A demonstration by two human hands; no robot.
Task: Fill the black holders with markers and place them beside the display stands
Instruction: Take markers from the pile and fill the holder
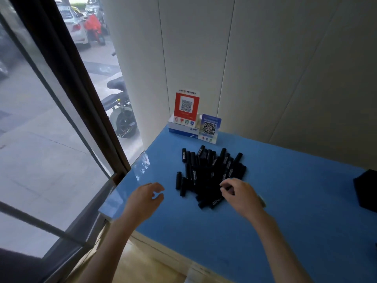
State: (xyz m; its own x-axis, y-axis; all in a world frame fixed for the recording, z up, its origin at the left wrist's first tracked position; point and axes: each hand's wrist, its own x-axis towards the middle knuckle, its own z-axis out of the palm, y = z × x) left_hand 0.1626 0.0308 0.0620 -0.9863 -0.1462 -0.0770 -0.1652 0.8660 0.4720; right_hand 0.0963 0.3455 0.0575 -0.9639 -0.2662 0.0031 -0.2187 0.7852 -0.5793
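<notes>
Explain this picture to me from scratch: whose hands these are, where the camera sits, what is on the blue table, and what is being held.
There is no machine here. A person wears a camera on the head, so the single picture looks down at their own two bare hands. The left hand hovers over the blue table, loosely curled and holding nothing. The right hand reaches into a pile of black markers, its fingers curled at the pile's near edge; whether they already grip one is unclear. At the far corner stand a red display stand and a blue display stand, both showing square codes. A black holder sits at the right edge, partly out of view.
</notes>
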